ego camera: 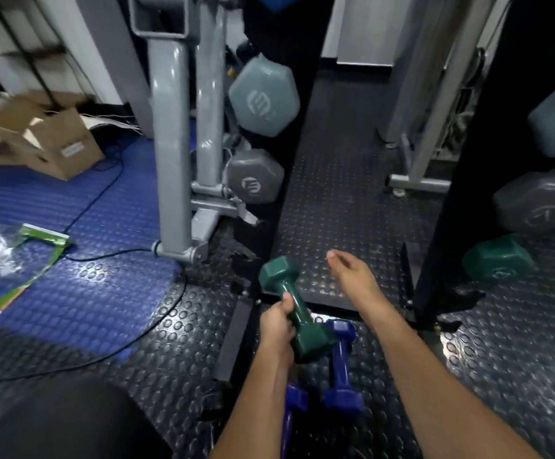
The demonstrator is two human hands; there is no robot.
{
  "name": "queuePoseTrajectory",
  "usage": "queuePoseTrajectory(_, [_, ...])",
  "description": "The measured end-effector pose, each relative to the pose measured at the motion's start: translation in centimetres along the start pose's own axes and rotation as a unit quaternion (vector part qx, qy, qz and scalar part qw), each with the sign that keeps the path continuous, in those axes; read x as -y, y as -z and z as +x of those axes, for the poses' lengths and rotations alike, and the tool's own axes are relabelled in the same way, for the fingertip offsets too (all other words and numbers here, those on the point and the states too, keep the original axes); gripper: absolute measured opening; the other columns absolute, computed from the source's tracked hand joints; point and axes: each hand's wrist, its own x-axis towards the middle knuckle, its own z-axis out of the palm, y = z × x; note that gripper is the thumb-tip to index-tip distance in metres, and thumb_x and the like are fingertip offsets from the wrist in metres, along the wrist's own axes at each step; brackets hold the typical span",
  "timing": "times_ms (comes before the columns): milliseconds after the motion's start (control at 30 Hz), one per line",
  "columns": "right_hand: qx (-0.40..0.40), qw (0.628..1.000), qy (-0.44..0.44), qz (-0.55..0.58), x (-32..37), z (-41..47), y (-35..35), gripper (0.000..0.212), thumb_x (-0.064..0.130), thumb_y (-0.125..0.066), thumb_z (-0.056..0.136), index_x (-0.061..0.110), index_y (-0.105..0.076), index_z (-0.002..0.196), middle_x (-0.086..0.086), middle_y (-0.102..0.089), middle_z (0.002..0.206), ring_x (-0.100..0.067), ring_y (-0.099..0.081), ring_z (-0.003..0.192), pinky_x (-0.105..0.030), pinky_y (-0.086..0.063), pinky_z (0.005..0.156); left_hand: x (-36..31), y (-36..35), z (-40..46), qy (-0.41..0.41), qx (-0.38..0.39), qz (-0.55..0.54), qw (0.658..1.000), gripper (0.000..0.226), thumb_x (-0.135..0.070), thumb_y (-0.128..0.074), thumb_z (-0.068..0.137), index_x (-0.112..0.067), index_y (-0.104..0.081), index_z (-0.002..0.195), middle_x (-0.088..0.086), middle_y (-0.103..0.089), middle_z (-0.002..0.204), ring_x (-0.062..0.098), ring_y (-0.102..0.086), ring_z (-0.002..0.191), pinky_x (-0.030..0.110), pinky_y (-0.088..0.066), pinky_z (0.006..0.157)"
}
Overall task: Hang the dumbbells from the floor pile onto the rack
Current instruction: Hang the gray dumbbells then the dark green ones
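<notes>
My left hand grips the handle of a dark green dumbbell, held tilted just above the floor. Under it lie two blue dumbbells, one to the right of my left wrist and another partly hidden by my left forearm. My right hand reaches forward over the floor, fingers loosely apart, holding nothing. The black dumbbell rack stands ahead with its second upright on the right. It carries a teal dumbbell, a grey dumbbell, and on the right another green dumbbell.
A grey machine frame stands left of the rack. A black cable runs across the blue mat. A cardboard box and plastic packaging lie at the left. Black studded rubber flooring spreads to the right.
</notes>
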Motion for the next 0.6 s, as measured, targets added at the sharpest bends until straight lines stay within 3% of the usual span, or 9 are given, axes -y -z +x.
queuePoseTrajectory(100, [0.022, 0.999, 0.030, -0.001, 3.1, 0.1, -1.6, 0.053, 0.053, -0.054, 0.101, 0.026, -0.054, 0.147, 0.003, -0.058, 0.146, -0.016, -0.058, 0.129, -0.042, -0.044, 0.114, -3.8, 2.4, -0.9, -0.012, -0.064, -0.040, 0.997, 0.036, -0.028, -0.066, 0.096, 0.005, -0.066, 0.111, 0.024, -0.072, 0.104, 0.037, -0.071, 0.091, 0.051, -0.061, 0.083])
queuePoseTrajectory(233, [0.043, 0.996, 0.078, 0.012, 7.5, 0.3, -3.8, 0.057, 0.050, -0.049, 0.105, 0.029, -0.039, 0.157, 0.004, -0.043, 0.159, -0.016, -0.044, 0.144, -0.032, -0.034, 0.117, -8.6, 5.3, -1.1, -0.047, -0.115, -0.088, 0.988, 0.039, -0.024, -0.071, 0.079, -0.002, -0.069, 0.111, 0.020, -0.075, 0.102, 0.039, -0.073, 0.093, 0.057, -0.061, 0.076])
queuePoseTrajectory(300, [0.041, 0.995, 0.095, 0.005, 9.5, 0.6, -4.7, 0.061, 0.048, -0.048, 0.106, 0.031, -0.028, 0.161, 0.004, -0.038, 0.162, -0.017, -0.039, 0.148, -0.033, -0.030, 0.118, -11.6, 5.9, -2.0, -0.081, -0.139, -0.076, 0.984, 0.022, -0.014, -0.068, 0.084, -0.003, -0.068, 0.103, 0.017, -0.073, 0.097, 0.035, -0.070, 0.086, 0.055, -0.061, 0.078])
queuePoseTrajectory(367, [0.047, 0.993, 0.111, -0.003, 11.0, 1.1, -5.7, 0.067, 0.044, -0.051, 0.105, 0.031, -0.020, 0.163, 0.004, -0.042, 0.160, -0.017, -0.042, 0.146, -0.035, -0.032, 0.119, -15.1, 6.4, -2.4, -0.119, -0.156, -0.053, 0.979, 0.005, -0.005, -0.064, 0.090, -0.005, -0.063, 0.094, 0.013, -0.068, 0.090, 0.027, -0.064, 0.076, 0.042, -0.058, 0.071])
queuePoseTrajectory(433, [0.036, 0.991, 0.126, -0.037, 11.8, 1.7, -6.5, 0.070, 0.041, -0.055, 0.105, 0.030, -0.019, 0.164, 0.002, -0.055, 0.150, -0.019, -0.054, 0.136, -0.036, -0.043, 0.112, -18.6, 6.5, -2.1, -0.147, -0.161, -0.039, 0.975, 0.003, -0.004, -0.063, 0.091, -0.005, -0.060, 0.092, 0.011, -0.063, 0.083, 0.025, -0.060, 0.069, 0.035, -0.052, 0.061])
queuePoseTrajectory(500, [-0.015, 0.985, 0.143, -0.097, 12.0, 2.1, -7.3, 0.066, 0.037, -0.054, 0.105, 0.028, -0.023, 0.163, -0.003, -0.069, 0.132, -0.024, -0.065, 0.118, -0.038, -0.053, 0.096, -21.8, 6.2, -1.6, -0.159, -0.151, -0.016, 0.976, 0.013, -0.007, -0.065, 0.091, -0.001, -0.063, 0.103, 0.012, -0.064, 0.081, 0.026, -0.061, 0.066, 0.034, -0.051, 0.057])
queuePoseTrajectory(600, [-0.095, 0.977, 0.147, -0.123, 11.7, 2.2, -8.5, 0.053, 0.027, -0.050, 0.107, 0.027, -0.037, 0.158, -0.008, -0.073, 0.089, -0.021, -0.062, 0.070, -0.035, -0.045, 0.058, -26.1, 4.6, -1.4, -0.171, -0.105, 0.038, 0.979, 0.019, -0.008, -0.068, 0.093, 0.000, -0.063, 0.109, 0.014, -0.065, 0.082, 0.027, -0.063, 0.065, 0.033, -0.052, 0.050])
